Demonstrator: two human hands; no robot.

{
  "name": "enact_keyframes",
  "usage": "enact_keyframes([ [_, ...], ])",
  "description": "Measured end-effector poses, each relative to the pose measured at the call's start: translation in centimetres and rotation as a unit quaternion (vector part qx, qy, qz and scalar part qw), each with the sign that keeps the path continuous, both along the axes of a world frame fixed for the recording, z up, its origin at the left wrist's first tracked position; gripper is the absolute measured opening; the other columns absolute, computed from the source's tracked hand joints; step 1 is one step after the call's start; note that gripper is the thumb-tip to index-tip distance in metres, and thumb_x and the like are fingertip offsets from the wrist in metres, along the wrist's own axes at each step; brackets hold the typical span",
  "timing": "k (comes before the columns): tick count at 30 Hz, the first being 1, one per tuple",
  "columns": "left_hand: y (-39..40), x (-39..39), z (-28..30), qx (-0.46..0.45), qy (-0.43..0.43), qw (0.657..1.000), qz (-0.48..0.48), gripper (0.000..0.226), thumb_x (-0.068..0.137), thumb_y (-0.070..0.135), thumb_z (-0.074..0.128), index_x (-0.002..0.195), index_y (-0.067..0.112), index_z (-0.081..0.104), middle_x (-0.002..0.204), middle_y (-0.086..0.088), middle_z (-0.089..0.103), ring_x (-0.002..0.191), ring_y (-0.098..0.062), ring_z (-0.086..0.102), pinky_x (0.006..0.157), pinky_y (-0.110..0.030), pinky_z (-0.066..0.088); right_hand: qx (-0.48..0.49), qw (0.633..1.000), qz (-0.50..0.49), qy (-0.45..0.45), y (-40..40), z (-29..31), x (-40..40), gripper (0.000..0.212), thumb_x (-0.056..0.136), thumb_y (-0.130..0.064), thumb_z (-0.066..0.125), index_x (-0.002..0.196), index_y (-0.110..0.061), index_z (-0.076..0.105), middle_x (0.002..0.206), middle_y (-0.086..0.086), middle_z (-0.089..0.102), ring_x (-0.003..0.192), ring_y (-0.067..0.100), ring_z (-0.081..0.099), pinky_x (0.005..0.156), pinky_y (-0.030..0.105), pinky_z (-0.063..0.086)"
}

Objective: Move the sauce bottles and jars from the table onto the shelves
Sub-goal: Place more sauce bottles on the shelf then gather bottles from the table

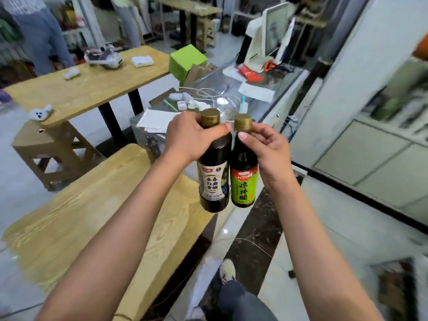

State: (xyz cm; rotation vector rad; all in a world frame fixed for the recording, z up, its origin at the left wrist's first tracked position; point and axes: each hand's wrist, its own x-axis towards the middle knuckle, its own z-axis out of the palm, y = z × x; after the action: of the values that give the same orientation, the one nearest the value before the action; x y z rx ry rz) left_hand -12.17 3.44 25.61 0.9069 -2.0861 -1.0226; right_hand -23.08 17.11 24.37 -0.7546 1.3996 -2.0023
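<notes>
Both dark bottles look full, so fairly heavy, rigid and probably slick-walled; the narrow neck under the gold cap is the sure place to grip. The left hand (192,135) wraps the neck of the white-label bottle (214,167), the right hand (266,147) pinches the green-label bottle (244,167). They hang upright, touching, above the bench (69,223) edge, with the blurred shelves (393,107) seemingly off to the right.

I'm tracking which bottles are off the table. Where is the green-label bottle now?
In the head view, the green-label bottle hangs in the air right of centre, gripped at its neck by the right hand, beside the white-label bottle.
</notes>
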Motion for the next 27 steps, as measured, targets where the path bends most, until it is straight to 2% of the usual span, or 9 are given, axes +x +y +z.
enact_keyframes([
  [4,4.8,-4.5,1.9,-0.011,-0.015,0.997,-0.069,0.043,0.057,0.07,0.07,0.059,0.027,0.066,0.061,0.007,0.066,0.066,-0.016,0.065,0.06,-0.03,0.051,-0.001,0.997,-0.071,0.006,5.9,1.4,-2.5,0.022,0.085,0.007,0.068,0.1,-0.009,0.07,0.091,0.011,0.076,0.082,0.02,0.071,0.077,0.031,0.057],
  [7,9.0,-7.9,3.4,-0.004,-0.004,0.992,-0.123,0.038,0.057,0.069,0.071,0.061,0.031,0.07,0.063,0.008,0.069,0.068,-0.013,0.067,0.064,-0.03,0.051,-0.005,0.992,-0.127,0.011,10.9,2.7,-4.5,0.023,0.084,0.006,0.069,0.104,-0.006,0.07,0.095,0.013,0.076,0.086,0.022,0.071,0.079,0.032,0.057],
  [12,17.0,-14.2,6.0,0.049,0.032,0.971,-0.234,0.032,0.055,0.064,0.076,0.065,0.034,0.074,0.068,0.007,0.073,0.07,-0.013,0.07,0.077,-0.041,0.057,-0.027,0.976,-0.214,0.001,20.1,4.8,-8.3,0.028,0.085,0.004,0.069,0.113,0.004,0.066,0.103,0.022,0.073,0.091,0.028,0.07,0.088,0.04,0.057],
  [15,22.8,-18.6,7.4,0.074,0.054,0.952,-0.292,0.029,0.059,0.053,0.082,0.07,0.026,0.077,0.073,0.004,0.075,0.072,-0.013,0.071,0.082,-0.045,0.058,-0.047,0.964,-0.262,0.002,26.4,6.1,-11.1,0.023,0.085,0.004,0.069,0.107,0.002,0.067,0.095,0.017,0.075,0.085,0.025,0.071,0.083,0.037,0.058],
  [17,27.4,-21.9,8.4,0.075,0.051,0.945,-0.315,0.035,0.056,0.058,0.081,0.073,0.027,0.078,0.075,0.004,0.075,0.076,-0.016,0.073,0.084,-0.047,0.057,-0.057,0.956,-0.287,0.008,31.3,6.9,-13.1,0.024,0.085,0.003,0.07,0.108,0.003,0.067,0.095,0.018,0.075,0.085,0.026,0.071,0.081,0.037,0.058],
  [20,34.7,-26.8,9.7,0.076,0.051,0.929,-0.358,0.043,0.048,0.065,0.078,0.074,0.031,0.078,0.076,0.004,0.076,0.079,-0.019,0.073,0.085,-0.05,0.056,-0.063,0.937,-0.343,0.032,38.4,8.2,-15.6,0.021,0.085,0.002,0.071,0.105,0.002,0.069,0.093,0.016,0.075,0.083,0.026,0.071,0.081,0.037,0.058],
  [23,43.0,-31.2,11.1,0.054,0.055,0.906,-0.416,0.042,0.049,0.065,0.077,0.073,0.031,0.078,0.074,0.005,0.075,0.078,-0.019,0.073,0.084,-0.05,0.056,-0.073,0.906,-0.414,0.046,46.2,9.6,-17.9,0.016,0.085,0.003,0.07,0.099,-0.003,0.071,0.087,0.011,0.076,0.08,0.022,0.071,0.078,0.034,0.058],
  [27,52.6,-34.9,13.3,0.044,0.08,0.874,-0.478,0.044,0.051,0.064,0.076,0.073,0.026,0.079,0.072,0.005,0.075,0.073,-0.016,0.073,0.08,-0.049,0.058,-0.08,0.875,-0.472,0.076,55.4,11.5,-19.9,0.022,0.084,0.0,0.072,0.106,0.0,0.07,0.097,0.018,0.075,0.089,0.03,0.072,0.085,0.041,0.057],
])
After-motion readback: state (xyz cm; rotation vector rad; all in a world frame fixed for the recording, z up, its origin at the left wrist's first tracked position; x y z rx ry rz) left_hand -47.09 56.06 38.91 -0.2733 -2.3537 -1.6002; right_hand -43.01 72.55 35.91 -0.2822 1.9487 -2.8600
